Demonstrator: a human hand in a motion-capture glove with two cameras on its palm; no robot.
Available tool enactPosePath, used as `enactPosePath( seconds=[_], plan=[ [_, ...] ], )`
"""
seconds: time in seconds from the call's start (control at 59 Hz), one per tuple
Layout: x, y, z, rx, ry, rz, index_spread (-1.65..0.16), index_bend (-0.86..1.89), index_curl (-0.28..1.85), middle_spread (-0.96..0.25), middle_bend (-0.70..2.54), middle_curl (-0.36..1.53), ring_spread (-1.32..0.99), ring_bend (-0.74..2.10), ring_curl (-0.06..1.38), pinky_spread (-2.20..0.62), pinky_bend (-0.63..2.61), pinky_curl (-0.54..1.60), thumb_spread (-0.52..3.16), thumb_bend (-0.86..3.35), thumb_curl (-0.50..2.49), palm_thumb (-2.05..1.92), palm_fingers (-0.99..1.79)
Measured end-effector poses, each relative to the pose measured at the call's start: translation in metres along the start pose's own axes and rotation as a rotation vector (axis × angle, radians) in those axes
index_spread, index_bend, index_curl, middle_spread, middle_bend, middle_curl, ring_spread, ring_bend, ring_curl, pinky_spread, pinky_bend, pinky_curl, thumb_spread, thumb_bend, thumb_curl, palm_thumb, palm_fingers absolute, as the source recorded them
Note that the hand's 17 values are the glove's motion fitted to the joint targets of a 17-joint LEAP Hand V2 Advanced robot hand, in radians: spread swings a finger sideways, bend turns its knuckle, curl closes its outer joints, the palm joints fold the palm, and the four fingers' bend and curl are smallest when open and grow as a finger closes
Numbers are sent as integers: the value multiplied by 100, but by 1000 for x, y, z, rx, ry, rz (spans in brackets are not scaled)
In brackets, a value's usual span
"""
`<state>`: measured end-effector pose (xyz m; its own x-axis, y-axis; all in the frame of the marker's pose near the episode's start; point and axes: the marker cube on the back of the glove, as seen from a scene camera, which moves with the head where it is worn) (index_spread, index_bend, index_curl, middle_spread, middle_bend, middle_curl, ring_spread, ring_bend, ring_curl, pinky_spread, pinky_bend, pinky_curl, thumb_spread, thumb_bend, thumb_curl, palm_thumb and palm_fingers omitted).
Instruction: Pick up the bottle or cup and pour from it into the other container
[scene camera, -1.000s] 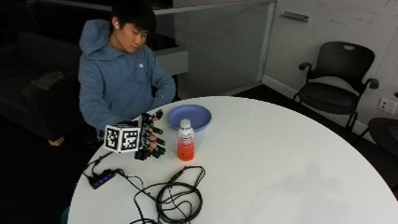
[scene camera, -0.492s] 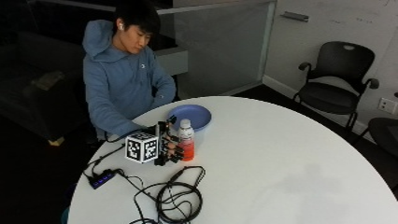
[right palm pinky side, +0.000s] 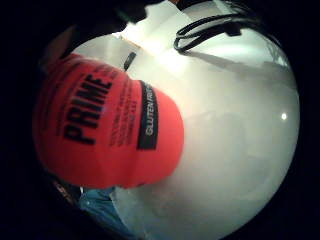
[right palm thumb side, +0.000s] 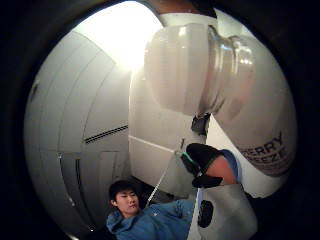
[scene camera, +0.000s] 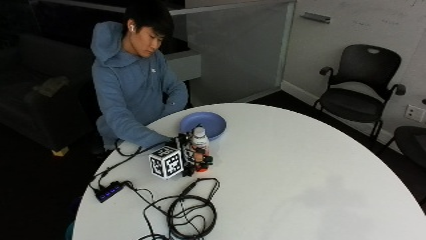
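In the outside view a bottle (scene camera: 198, 140) with a white cap and orange-red drink stands upright on the round white table (scene camera: 299, 170), just in front of a blue bowl (scene camera: 212, 121). My gloved right hand (scene camera: 193, 159) reaches it from the person's side, and its fingers curl round the lower body. In the little finger side palm view the red PRIME label of the bottle (right palm pinky side: 107, 125) fills much of the picture. The thumb side palm view shows the bottle (right palm thumb side: 220, 85) at its white cap and clear neck. The bowl looks empty.
Coiled black cables (scene camera: 190, 212) lie on the table in front of the bottle, leading to a small hub (scene camera: 110, 191) near the table's edge. Two black chairs (scene camera: 359, 90) stand beyond the far side of the table.
My hand moved from beside the bottle onto it, and its fingers have closed round the body. The bottle still stands in the same spot by the bowl.
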<state>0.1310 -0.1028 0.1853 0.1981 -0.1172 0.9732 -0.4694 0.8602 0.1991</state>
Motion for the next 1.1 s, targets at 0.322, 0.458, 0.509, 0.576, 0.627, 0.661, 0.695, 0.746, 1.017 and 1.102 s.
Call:
enactPosePath(
  seconds=[0.322, 0.458, 0.509, 0.576, 0.627, 0.661, 0.695, 0.746, 1.017, 1.102],
  plan=[
    [0, -9, 18, 86, -1, -9, -15, 21, 24, 3, 46, 41, -5, 63, 32, 7, 59, 24, 71, 3, 48, 99, 91],
    [-7, -7, 29, 20, 18, 1, -13, 17, 30, -1, 40, 42, -11, 56, 34, 1, 54, 25, 55, -2, 55, 103, 98],
    [-10, -6, 33, -25, 40, -3, -12, 15, 31, -1, 39, 42, -11, 53, 34, -1, 53, 25, 50, -2, 57, 104, 100],
    [-16, -8, 39, -63, 77, -13, -11, 14, 31, -1, 37, 43, -13, 51, 35, -4, 53, 26, 44, -3, 60, 105, 103],
    [-21, -6, 43, -111, 113, -14, -11, 13, 31, -1, 35, 43, -13, 50, 36, -5, 52, 27, 41, -3, 61, 105, 105],
    [-26, -5, 47, -146, 142, -16, -10, 13, 32, -1, 35, 44, -13, 49, 36, -6, 52, 28, 39, -3, 62, 105, 105],
    [-31, -3, 51, -185, 177, -22, -10, 12, 32, -1, 35, 44, -14, 49, 37, -7, 52, 28, 37, -3, 62, 104, 106],
    [-40, -1, 55, -246, 241, -38, -10, 12, 32, -1, 34, 45, -14, 48, 38, -9, 51, 29, 35, -3, 64, 105, 107],
    [-104, 10, 83, -532, 702, -200, -9, 12, 32, -1, 32, 47, -15, 45, 41, -11, 49, 32, 28, -4, 68, 104, 109],
    [-122, 15, 90, -629, 845, -240, -9, 12, 32, -1, 31, 47, -15, 45, 41, -11, 49, 32, 27, -4, 68, 104, 109]
  ],
)
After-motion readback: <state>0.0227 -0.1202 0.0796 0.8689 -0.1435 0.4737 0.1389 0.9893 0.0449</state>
